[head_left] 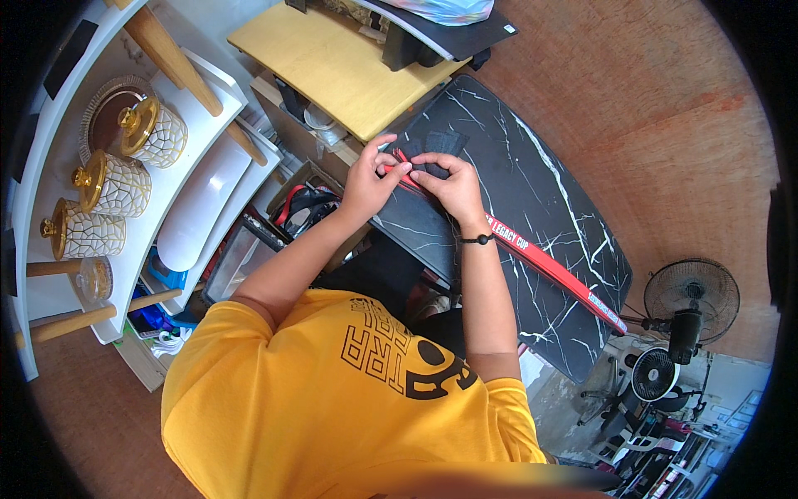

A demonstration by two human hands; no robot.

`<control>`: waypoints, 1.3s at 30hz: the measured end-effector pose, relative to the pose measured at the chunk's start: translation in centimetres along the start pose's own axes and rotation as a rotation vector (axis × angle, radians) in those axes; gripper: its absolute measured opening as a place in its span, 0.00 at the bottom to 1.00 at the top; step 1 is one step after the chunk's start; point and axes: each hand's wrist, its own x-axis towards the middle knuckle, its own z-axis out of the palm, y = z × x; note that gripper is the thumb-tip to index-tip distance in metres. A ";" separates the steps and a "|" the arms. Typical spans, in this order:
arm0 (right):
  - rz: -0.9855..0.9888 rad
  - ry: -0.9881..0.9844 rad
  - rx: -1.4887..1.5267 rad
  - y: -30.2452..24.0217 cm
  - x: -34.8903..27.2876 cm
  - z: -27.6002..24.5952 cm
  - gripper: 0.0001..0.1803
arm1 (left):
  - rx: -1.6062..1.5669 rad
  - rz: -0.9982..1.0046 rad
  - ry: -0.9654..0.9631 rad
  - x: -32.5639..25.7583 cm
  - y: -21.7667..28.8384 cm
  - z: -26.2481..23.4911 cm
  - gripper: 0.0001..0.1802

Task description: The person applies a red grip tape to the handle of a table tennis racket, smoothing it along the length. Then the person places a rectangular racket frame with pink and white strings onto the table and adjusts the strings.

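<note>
Head view, taken from your left across to your right: at the far left the curved white shelf unit [187, 208] carries three gold-lidded white jars with a crackle pattern [125, 179], with pale wooden rods running through its boards. Next along, the yellow wooden tabletop [332, 71] sits above and just left of your hands, with dark clutter on its far end.

Your left hand [370, 179] is curled, thumb and fingertips pinched on the near end of the long red strap with white lettering [549, 266]. Your right hand [449, 183] meets it fingertip to fingertip, also pinched shut on that same end, where small pieces of black fabric [440, 145] lie against the strap. Just what the fingers press between them is too small to tell. A dark bead bracelet [477, 239] rings your right wrist.

The strap lies flat on the black marble-patterned tabletop with white veins [540, 183]. Its long axis runs from the pinch point away to your right and down toward the table's right corner, so the whole free length trails off on your right-hand side. Your right forearm lies across it, close to the gripped end, and that makes the right hand the nearer one to the loose length; the left hand only has the tip.

Farthest right, beyond the table edge, stands a black pedestal fan with a round wire guard [692, 299] on the reddish floor
</note>
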 end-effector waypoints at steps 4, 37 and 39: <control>0.042 -0.034 -0.024 -0.2 0.0 -0.3 0.13 | -0.013 -0.005 0.002 0.0 0.2 0.1 0.29; -0.005 -0.045 -0.059 0.1 0.0 -0.2 0.12 | -0.013 0.022 0.007 0.0 -0.4 0.2 0.29; -0.003 -0.046 -0.076 0.0 0.0 -0.2 0.13 | -0.019 0.025 0.007 0.0 -0.4 0.2 0.28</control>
